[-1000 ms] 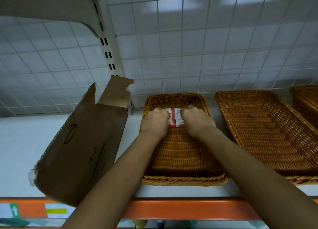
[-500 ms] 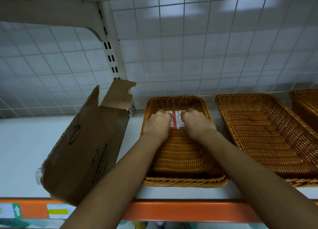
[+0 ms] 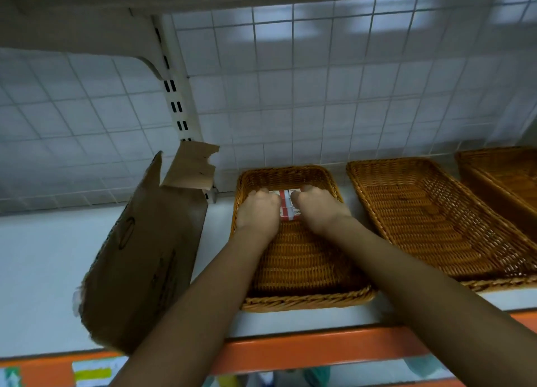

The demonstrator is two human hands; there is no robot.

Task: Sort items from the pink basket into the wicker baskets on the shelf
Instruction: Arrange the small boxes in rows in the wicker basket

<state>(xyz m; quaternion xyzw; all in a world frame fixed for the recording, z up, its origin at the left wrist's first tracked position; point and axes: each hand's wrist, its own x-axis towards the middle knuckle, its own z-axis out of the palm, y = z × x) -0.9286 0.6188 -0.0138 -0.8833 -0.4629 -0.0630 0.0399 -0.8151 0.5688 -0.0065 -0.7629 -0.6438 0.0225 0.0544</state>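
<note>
Head view: white tiled wall point(image 3: 319, 96), white shelf point(image 3: 43, 270) with an orange front edge point(image 3: 305, 349). The left wicker basket point(image 3: 305, 270) holds the red-and-white boxes point(image 3: 286, 205) at its far end. The left hand point(image 3: 257, 209) and right hand point(image 3: 318, 209) sit knuckles-up on either side of the boxes, fingers curled down over them, gripping. The fingertips are hidden. The second wicker basket point(image 3: 436, 221) and third wicker basket point(image 3: 505, 177) sit to the right. A torn cardboard box point(image 3: 145, 255) leans just left of the first basket.
</note>
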